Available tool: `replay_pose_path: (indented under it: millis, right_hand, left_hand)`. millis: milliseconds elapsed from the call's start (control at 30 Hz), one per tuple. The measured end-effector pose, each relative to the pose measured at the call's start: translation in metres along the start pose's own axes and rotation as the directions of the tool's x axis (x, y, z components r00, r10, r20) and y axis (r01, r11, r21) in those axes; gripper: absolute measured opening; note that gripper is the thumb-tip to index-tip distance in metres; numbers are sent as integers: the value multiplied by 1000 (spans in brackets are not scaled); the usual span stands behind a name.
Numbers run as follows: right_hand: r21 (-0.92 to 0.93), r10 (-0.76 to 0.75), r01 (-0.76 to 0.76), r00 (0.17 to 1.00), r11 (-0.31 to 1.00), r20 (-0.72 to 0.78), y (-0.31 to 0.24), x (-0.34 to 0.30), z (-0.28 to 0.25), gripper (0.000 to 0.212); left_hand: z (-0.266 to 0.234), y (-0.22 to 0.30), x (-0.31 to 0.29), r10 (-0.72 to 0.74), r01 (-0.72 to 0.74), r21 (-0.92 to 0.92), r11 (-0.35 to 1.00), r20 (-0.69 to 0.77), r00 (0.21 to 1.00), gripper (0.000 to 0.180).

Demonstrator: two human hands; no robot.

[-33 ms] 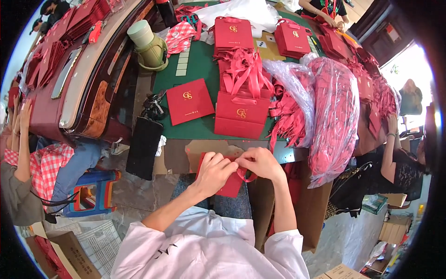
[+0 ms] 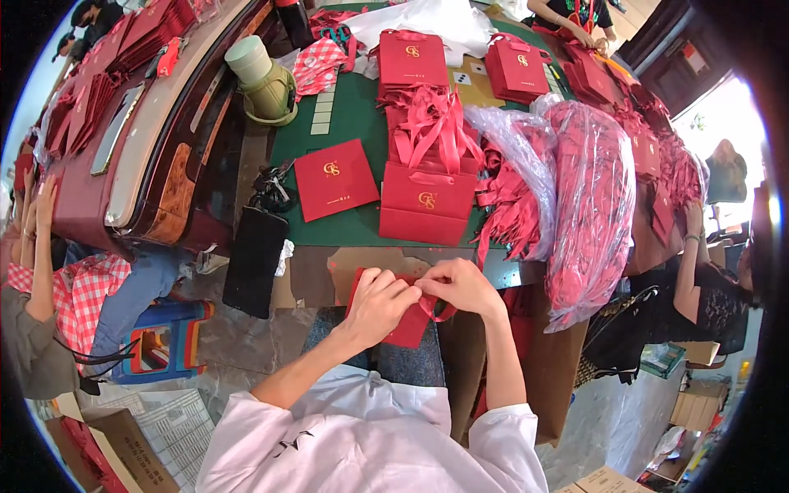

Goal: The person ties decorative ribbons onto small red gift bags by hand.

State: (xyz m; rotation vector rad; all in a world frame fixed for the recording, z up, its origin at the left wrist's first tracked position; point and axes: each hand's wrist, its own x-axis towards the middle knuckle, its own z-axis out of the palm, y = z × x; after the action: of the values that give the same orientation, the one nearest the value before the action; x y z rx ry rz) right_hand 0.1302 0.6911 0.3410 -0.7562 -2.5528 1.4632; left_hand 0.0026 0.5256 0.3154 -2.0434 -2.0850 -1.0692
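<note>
Over my lap, at the table's front edge, I hold a red paper gift bag (image 2: 408,331). My left hand (image 2: 380,306) is closed on its upper part, with the fingers curled. My right hand (image 2: 460,287) pinches at the bag's top right, where a loop of red ribbon (image 2: 442,313) hangs below the fingers. The fingertips of both hands meet, so exactly what lies between them is hidden. Just beyond, on the green table top, stands another red bag with a ribbon handle (image 2: 427,204), and a flat red bag (image 2: 337,180) lies left of it.
Loose red ribbons (image 2: 427,131) drape over stacked red bags (image 2: 412,62). Plastic-wrapped ribbon bundles (image 2: 588,205) lie at the right. A green jug (image 2: 269,94) and a black pouch (image 2: 256,263) are left. An open cardboard box (image 2: 546,370) stands beside my right leg. Other people work on both sides.
</note>
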Motion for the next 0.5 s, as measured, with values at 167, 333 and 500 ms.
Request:
replay_pose_path:
  millis: [167, 333, 500]
  right_hand:
    - [301, 178, -198, 980, 933, 95, 20, 11, 13, 22]
    - [260, 233, -157, 927, 953, -294, 17, 20, 18, 25]
    - [267, 171, -77, 922, 961, -348, 26, 7, 12, 22]
  left_hand:
    - [2, -3, 5, 38, -37, 2, 999, -31, 999, 12]
    - [-3, 1, 3, -27, 32, -145, 989, 38, 999, 21]
    - [-13, -7, 11, -249, 261, -202, 944, 83, 965, 24]
